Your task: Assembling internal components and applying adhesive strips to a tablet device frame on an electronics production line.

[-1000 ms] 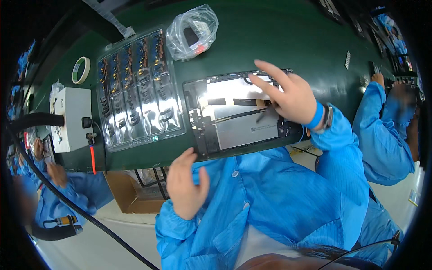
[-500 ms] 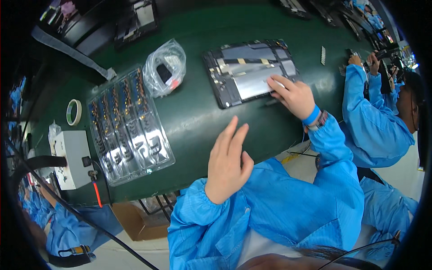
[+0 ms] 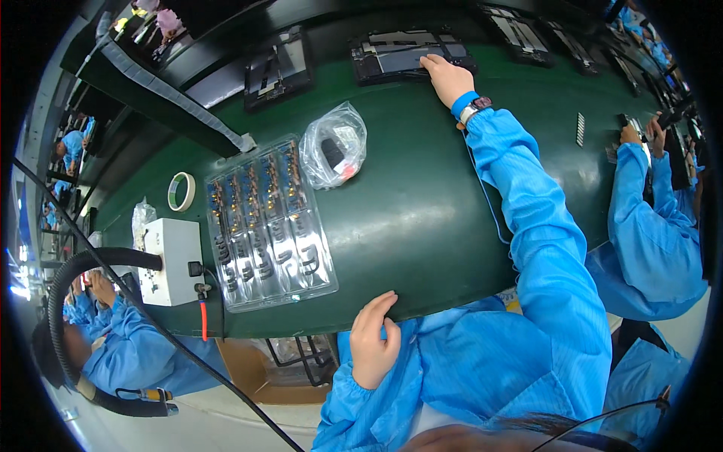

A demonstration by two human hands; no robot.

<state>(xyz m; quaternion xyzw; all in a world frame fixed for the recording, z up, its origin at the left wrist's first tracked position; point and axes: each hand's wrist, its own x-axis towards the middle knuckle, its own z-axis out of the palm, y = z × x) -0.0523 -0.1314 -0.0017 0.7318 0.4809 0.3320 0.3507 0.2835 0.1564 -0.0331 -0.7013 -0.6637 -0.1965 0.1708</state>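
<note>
My right hand (image 3: 449, 79) reaches to the far side of the green bench. Its fingers lie over the near edge of an opened tablet (image 3: 388, 69), whose dark frame, silver-grey battery plates and flat cables are exposed; the thumb is hidden. A blue wrist strap with a thin cord and a watch circle that wrist. Near the bench's front edge hovers my left hand (image 3: 374, 343), holding nothing, with its thumb apart from its fingers. To its left lies a clear plastic tray (image 3: 320, 256) with rows of small parts with orange-and-gold ends and dark tails. Behind the tray sits a clear plastic bag (image 3: 350, 139) holding something black.
More opened tablets (image 3: 279, 71) rest along the far side. A white box (image 3: 173, 264) with a black hose, a tape roll (image 3: 181, 191) and a grey-wrapped duct (image 3: 169, 90) are at left. A small white strip (image 3: 580, 129) lies at right, near a co-worker's blue sleeve (image 3: 636, 203).
The opened tablet has moved from mid-bench to the far side with my right hand on it. My left hand is lower, closer to my body. The view has shifted.
</note>
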